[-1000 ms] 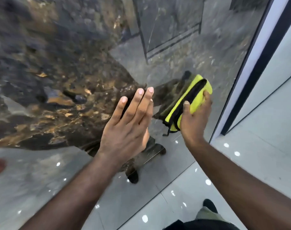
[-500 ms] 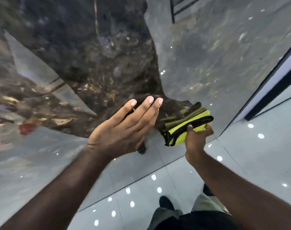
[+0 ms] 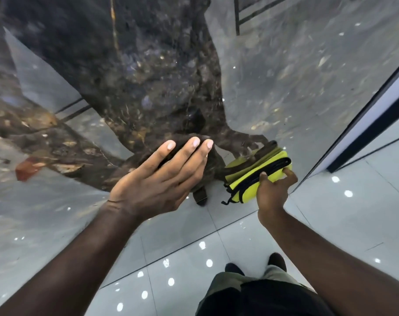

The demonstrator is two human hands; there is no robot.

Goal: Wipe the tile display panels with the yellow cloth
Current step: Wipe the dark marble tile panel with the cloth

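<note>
Mid-wipe, low on the panel (image 3: 285, 76). Gripping the folded yellow cloth (image 3: 251, 190) in the right hand (image 3: 272, 193), lower centre-right of the frame, with fingers (image 3: 290, 175) curled round its near edge and thumb on top. Pressing it to the panel's bottom strip, just above the joint with the floor (image 3: 353, 213) and near the dark frame at the right. Bracing with the left hand (image 3: 157, 179) at frame centre, with fingers straight and together, tips on the glossy face, holding nothing. Cannot tell by sight which parts are already wiped: too much reflection across the dark marbled face, no visible streak or dust line. Judging from the cloth's place, probably working the lower right corner. Likely left to do: the wide stretch toward the left of the frame, plus any further panels, not visible here.
</note>
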